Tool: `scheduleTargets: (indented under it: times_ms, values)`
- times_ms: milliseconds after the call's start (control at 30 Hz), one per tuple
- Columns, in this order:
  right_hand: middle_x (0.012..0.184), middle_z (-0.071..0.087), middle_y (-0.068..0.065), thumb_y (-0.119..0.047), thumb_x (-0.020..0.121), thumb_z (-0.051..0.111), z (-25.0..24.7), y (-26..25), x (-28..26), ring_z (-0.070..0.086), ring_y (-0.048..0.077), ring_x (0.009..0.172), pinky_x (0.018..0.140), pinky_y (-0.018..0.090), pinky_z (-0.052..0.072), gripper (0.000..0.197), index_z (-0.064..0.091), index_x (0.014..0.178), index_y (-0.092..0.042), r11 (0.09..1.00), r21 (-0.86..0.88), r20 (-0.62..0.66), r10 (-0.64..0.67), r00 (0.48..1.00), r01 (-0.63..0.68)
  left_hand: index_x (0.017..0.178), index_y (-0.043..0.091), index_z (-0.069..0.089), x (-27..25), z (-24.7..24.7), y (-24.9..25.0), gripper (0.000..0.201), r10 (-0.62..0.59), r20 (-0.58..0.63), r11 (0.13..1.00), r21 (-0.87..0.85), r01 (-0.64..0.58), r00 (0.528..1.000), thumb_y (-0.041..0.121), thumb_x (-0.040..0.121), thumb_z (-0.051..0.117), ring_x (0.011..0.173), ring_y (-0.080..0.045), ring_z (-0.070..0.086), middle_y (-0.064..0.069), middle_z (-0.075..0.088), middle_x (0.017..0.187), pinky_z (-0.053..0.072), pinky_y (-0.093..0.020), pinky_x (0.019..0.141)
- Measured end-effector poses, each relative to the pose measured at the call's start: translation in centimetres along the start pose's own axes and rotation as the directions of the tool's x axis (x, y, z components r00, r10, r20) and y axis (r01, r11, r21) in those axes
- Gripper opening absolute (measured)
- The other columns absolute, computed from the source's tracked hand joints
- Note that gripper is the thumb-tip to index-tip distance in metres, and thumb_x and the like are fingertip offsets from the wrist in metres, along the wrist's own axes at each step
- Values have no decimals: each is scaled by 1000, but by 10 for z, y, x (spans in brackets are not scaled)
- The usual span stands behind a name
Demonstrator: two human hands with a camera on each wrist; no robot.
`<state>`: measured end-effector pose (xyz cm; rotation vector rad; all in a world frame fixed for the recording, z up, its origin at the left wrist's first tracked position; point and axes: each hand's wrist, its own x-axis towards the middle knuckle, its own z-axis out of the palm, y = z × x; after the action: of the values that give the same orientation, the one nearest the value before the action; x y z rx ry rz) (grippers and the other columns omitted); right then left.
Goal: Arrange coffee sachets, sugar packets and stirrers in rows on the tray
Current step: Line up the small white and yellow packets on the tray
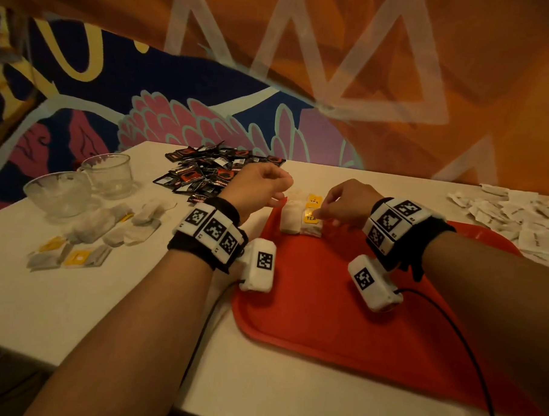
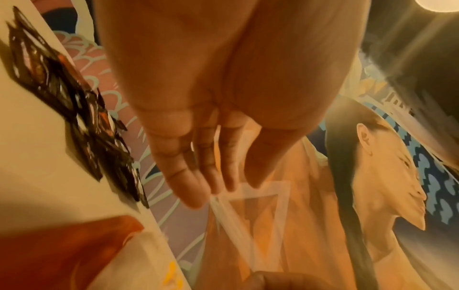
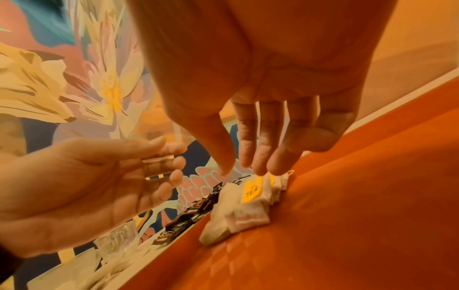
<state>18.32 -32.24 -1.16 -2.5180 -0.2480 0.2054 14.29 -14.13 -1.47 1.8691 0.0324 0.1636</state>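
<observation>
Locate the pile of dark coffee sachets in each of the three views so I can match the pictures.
Head: the dark coffee sachets lie on the white table, upper centre, beyond the left hand.
Left wrist: along the left edge, upper half, blurred.
Right wrist: a small strip at lower centre, beyond the tray's rim.
Shared landmark: the red tray.

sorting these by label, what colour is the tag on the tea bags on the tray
Yellow, with dark "TEA" lettering on the tag; the right wrist view shows it best, on the red tray.
</observation>
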Motion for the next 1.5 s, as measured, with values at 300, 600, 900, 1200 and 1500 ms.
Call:
scheduleTargets:
  times_ms: [300, 600, 900, 1200, 1500]
  values:
    - [87, 71, 0, -33, 87, 73, 3, -22, -8, 68, 16, 83, 68, 29, 54, 18, 71, 93, -16, 993, -44, 63, -111, 992, 113, 140, 19, 52, -25, -111, 2, 45, -310, -77, 561, 790, 248, 948, 25, 97, 63, 100, -22, 63, -2, 57, 125, 57, -34, 81]
    - [86, 68, -2, -35, 84, 75, 14, -36, -16, 64, 14, 83, 60, 25, 46, 15, 67, 84, -23, 979, -112, 103, -161, 982, 173, 129, 21, 55, -40, -166, -47, 41, -459, -158, 138, 959, 246, 874, 27, 90, 65, 100, -24, 63, -5, 62, 121, 57, -36, 85]
    - [92, 67, -1, -35, 83, 77, 12, -33, -20, 63, 17, 93, 69, 27, 49, 15, 68, 85, -23, 980, -112, 111, -155, 982, 167, 155, 33, 25, -32, -157, -51, 82, -363, -84, 183, 970, 159, 928, 20, 88, 70, 107, -28, 60, -8, 44, 141, 57, -34, 79]
    - [86, 62, -5, -33, 84, 76, 6, -32, -30, 57, 10, 78, 59, 22, 43, 13, 68, 85, -23, 979, -67, 115, -183, 976, 192, 114, 16, 70, -31, -143, -42, 28, -308, -53, 168, 980, 109, 950, 26, 88, 71, 97, -21, 57, -5, 67, 113, 50, -31, 87]
    - [86, 70, -4, -35, 87, 73, 5, -33, -38, 68, 9, 79, 59, 23, 51, 17, 68, 93, -21, 972, 66, 114, -232, 966, 226, 103, 13, 68, -34, -115, -17, 21, -239, -2, 885, 411, 219, 971, 3, 86, 73, 94, -20, 67, -9, 68, 106, 59, -32, 84]
